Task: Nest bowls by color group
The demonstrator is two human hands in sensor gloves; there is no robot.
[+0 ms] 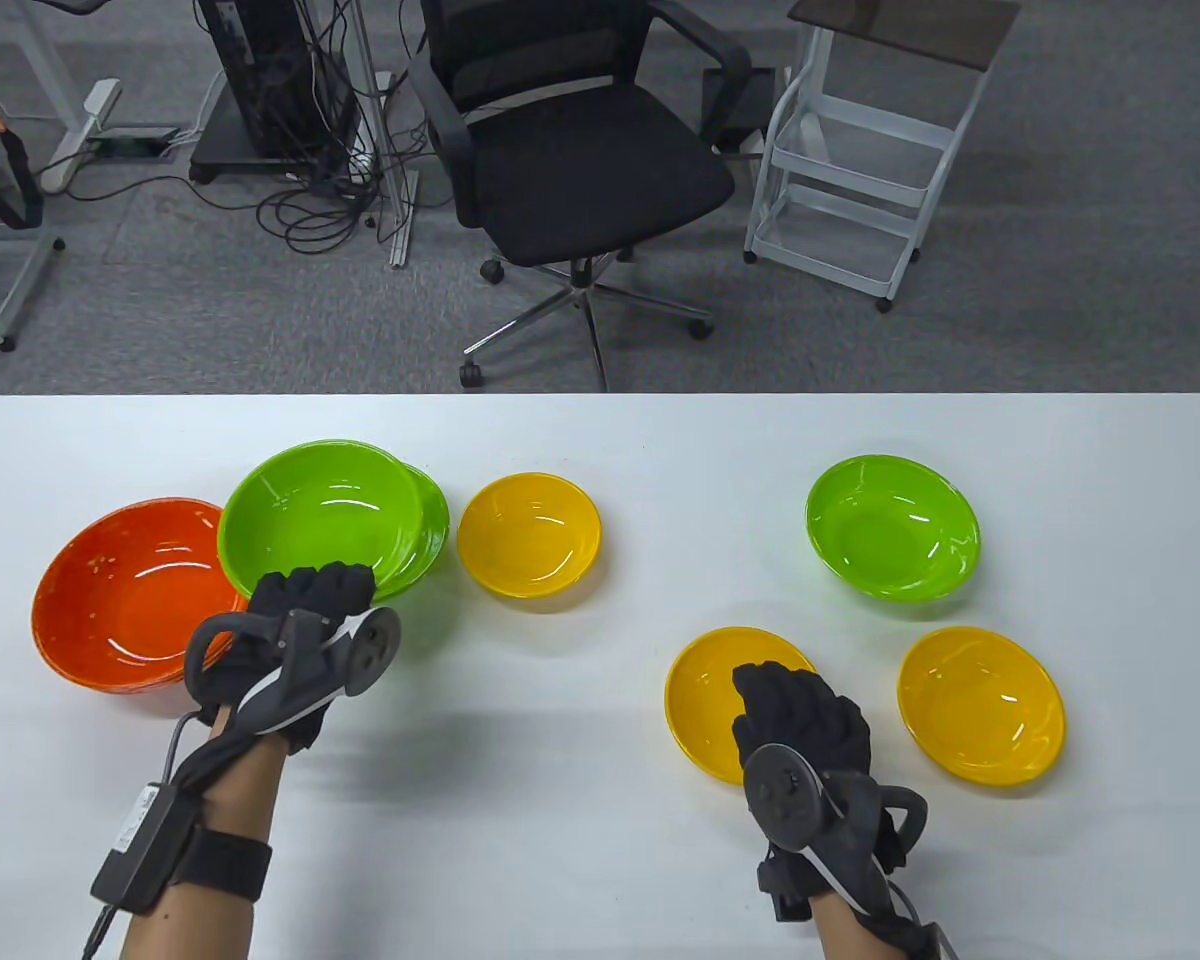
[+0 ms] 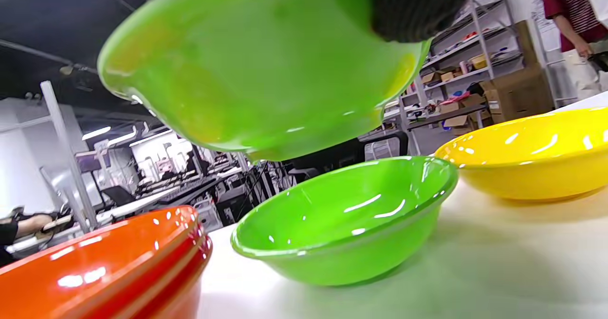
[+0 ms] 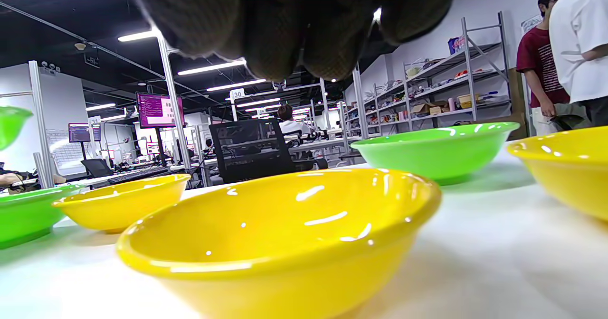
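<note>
My left hand grips the near rim of a green bowl and holds it in the air, tilted, just above a second green bowl that stands on the table. In the left wrist view the held bowl hangs over the lower one. My right hand hovers over the near right part of a yellow bowl. In the right wrist view its fingers hang above that bowl without touching it.
An orange bowl stack stands at the left, beside the green bowls. A yellow bowl stands mid-table, another yellow bowl at the right front, and a third green bowl behind it. An office chair stands beyond the table's far edge.
</note>
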